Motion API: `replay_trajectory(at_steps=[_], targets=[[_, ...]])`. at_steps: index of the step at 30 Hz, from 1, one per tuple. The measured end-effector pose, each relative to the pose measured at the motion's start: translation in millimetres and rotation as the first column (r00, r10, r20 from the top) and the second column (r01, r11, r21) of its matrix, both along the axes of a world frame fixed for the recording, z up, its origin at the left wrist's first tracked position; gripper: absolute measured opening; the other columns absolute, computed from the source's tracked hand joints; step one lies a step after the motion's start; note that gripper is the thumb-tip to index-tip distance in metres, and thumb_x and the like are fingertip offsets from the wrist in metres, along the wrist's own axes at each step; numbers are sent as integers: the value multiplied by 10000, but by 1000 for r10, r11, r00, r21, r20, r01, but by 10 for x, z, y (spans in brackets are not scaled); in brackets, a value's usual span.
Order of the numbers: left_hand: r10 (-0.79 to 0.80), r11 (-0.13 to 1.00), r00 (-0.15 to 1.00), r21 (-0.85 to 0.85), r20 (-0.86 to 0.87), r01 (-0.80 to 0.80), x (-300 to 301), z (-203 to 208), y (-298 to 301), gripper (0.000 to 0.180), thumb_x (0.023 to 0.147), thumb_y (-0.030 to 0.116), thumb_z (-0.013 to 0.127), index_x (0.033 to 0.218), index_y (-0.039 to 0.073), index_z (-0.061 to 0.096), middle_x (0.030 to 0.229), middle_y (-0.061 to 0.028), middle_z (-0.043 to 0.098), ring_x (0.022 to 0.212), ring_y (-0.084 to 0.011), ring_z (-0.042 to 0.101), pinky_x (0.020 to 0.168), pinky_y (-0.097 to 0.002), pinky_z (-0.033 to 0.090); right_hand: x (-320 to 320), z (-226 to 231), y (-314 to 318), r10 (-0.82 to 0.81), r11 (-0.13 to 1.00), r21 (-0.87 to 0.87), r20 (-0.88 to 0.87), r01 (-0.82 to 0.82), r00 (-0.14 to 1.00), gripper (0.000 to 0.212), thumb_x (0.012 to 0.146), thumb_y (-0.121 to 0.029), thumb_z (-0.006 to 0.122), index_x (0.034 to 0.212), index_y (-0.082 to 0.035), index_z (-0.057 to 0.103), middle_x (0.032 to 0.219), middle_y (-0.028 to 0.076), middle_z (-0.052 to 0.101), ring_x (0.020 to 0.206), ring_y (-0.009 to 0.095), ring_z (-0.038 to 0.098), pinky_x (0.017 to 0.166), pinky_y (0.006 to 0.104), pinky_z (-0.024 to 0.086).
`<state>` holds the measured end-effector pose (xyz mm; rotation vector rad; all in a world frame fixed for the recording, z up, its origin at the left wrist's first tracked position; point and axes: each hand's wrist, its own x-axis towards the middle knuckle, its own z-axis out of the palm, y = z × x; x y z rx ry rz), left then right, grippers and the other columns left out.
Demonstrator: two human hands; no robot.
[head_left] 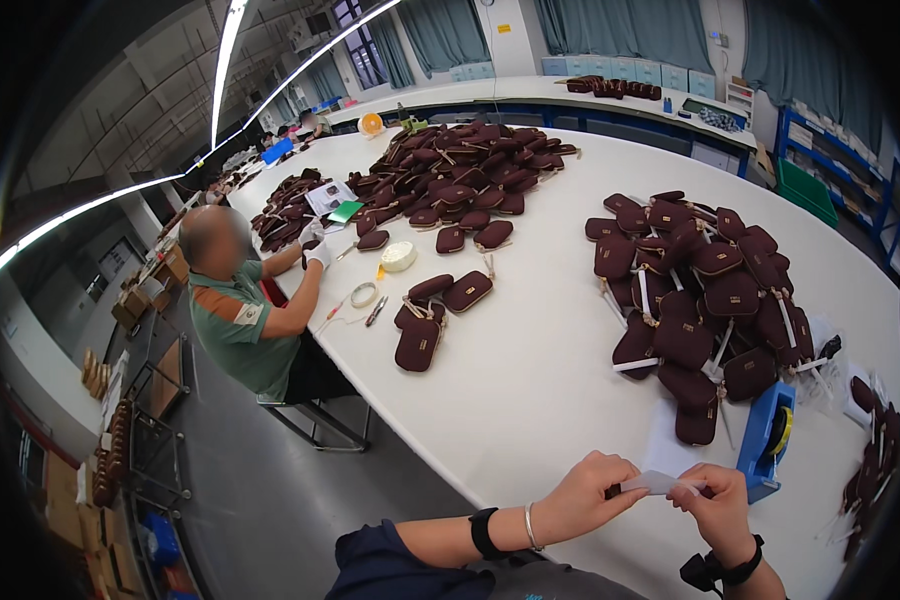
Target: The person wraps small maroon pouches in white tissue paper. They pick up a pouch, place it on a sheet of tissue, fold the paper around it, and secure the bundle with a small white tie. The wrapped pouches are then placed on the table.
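Observation:
A small slip of white paper [654, 482] is pinched between my two hands above the near edge of the table. My left hand [588, 498] grips its left end, and my right hand [715, 508] has the right end between thumb and fingers. Dark bits show by the fingers at both ends; I cannot tell what they are. Just beyond the hands, a white sheet [667, 440] lies on the table. A blue tape dispenser [767, 440] with a yellow-cored roll stands right of it. Behind these rises a heap of dark maroon zip pouches [705, 290], some with white strips on them.
Across the white table [530, 400] lie a few maroon pouches [418, 340], a tape roll [363, 295] and a cream roll [398, 257]. A larger pouch heap [460, 170] is farther back. A co-worker [245, 310] sits at the left edge. More pouches [875, 460] lie far right.

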<state>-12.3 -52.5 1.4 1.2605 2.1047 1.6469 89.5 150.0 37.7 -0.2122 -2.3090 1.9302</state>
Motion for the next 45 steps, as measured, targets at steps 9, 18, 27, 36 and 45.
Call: replay_trajectory(at_steps=[9, 18, 27, 36, 45], targets=[[-126, 990, 987, -77, -104, 118, -121, 199, 27, 114, 814, 24, 697, 910, 71, 656, 780, -44, 616, 712, -225, 547, 777, -330, 414, -24, 29, -33, 100, 965, 259, -253, -32, 962, 103, 779, 9, 717, 867, -7, 667, 794, 94, 652, 703, 211, 613, 633, 293, 471], [-39, 998, 994, -58, -98, 33, -17, 137, 34, 42, 847, 16, 697, 868, 45, 675, 758, -53, 678, 658, -144, 588, 673, -287, 467, 14, 120, 109, 140, 956, -281, 197, -81, 970, 78, 886, -34, 638, 944, 10, 666, 822, 54, 674, 699, 72, 597, 601, 210, 455], [-25, 991, 965, -120, 262, 58, -6, 270, -26, 88, 931, 44, 622, 888, -21, 661, 845, -88, 727, 721, -128, 666, 696, -256, 526, 32, 66, 99, 87, 958, -282, 123, -49, 989, 88, 909, -61, 643, 959, -3, 686, 783, 29, 662, 685, 62, 580, 595, 212, 449], [33, 990, 920, -137, 390, 22, -19, 326, -48, 122, 939, 68, 613, 867, -12, 670, 809, -77, 724, 727, -111, 660, 698, -247, 519, 95, -13, 137, -133, 991, -24, -112, 131, 985, 97, 928, -83, 646, 938, 13, 649, 764, 41, 654, 657, 71, 592, 589, 199, 469], [85, 981, 914, -195, 396, -6, 26, 347, -3, 106, 928, 69, 634, 874, -6, 686, 739, -40, 697, 654, -91, 624, 617, -229, 482, -62, 83, 100, 103, 955, -292, 177, -48, 979, 130, 883, -77, 710, 929, 0, 616, 769, 30, 630, 680, 67, 582, 601, 203, 472]])
